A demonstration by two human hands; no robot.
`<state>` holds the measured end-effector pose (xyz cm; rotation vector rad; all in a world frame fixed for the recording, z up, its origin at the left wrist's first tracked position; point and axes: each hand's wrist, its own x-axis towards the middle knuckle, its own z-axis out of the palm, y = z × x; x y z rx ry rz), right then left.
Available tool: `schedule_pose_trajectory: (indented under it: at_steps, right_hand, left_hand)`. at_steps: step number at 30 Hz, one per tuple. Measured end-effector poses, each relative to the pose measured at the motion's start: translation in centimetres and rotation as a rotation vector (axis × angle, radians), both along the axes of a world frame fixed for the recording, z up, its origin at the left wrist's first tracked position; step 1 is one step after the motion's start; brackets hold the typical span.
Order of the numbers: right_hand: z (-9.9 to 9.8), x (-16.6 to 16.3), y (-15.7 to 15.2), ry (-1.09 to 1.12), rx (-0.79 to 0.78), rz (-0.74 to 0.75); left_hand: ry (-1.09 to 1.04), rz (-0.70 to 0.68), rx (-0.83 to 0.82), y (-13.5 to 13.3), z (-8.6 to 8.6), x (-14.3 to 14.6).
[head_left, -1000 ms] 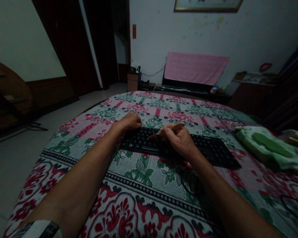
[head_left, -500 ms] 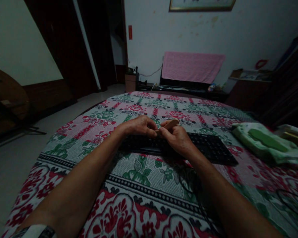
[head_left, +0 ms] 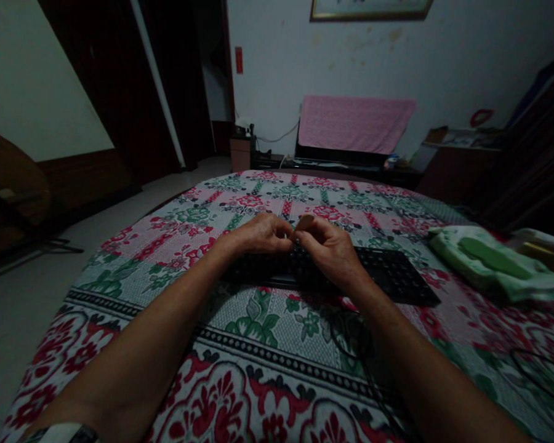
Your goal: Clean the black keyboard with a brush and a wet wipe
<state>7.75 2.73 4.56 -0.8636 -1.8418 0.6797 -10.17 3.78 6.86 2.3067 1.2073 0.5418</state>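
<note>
Above a black keyboard (head_left: 392,274), my two hands meet fingertip to fingertip. A thin tan flat strip with a rounded end (head_left: 303,224) rises from between the fingers; its exact kind is unclear. My right hand (head_left: 332,246) pinches it with thumb and fingers. The thumb and fingers of my left hand (head_left: 265,234) close at the strip's lower end, where the contact is mostly hidden. Both hands cover the middle of the keyboard, which lies on a flowered cloth (head_left: 258,314).
A green and white soft pack (head_left: 493,258) lies to the right. Dark cable (head_left: 346,344) loops near my right forearm, with another cable (head_left: 530,363) at the right edge. Beyond the table, a pink towel (head_left: 355,123) hangs over a dark screen.
The tan strip has turned from slanting right to standing more upright and leaning between the hands. My right hand has rotated, its fingers now raised behind the strip.
</note>
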Motion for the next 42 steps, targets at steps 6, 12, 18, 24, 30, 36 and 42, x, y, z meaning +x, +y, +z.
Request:
schedule_pose_trajectory:
  at_steps: [6,12,18,24,30,36,42]
  right_hand:
    - [-1.4,0.7,1.3,-0.030,-0.025,-0.081]
    - [-2.2,2.7,1.5,-0.562,-0.060,-0.015]
    - [-2.6,3.0,1.1,-0.755,0.015,0.075]
    - [-3.2,3.2,1.4,-0.773,-0.029,0.064]
    - [-2.5,3.3,1.4,-0.802,-0.061,0.103]
    - [-2.3,3.4,1.2,-0.819,-0.092,0.089]
    - [-1.9,3.8,1.2,-0.821,-0.076,0.097]
  left_hand:
    - [-0.072,0.091,0.049,0.5,0.0,-0.5]
    - [-0.224,0.277,0.069,1.3,0.1,-0.6]
    - [-0.154,0.152,0.009,1.1,-0.1,0.0]
    - [-0.001,0.316,0.104,1.0,0.7,-0.9]
    - [-0.112,0.188,0.030,0.8,0.0,0.5]
    - [0.029,0.263,0.083,-0.1,1.2,0.5]
    - [-0.204,0.055,0.000,0.8,-0.1,0.2]
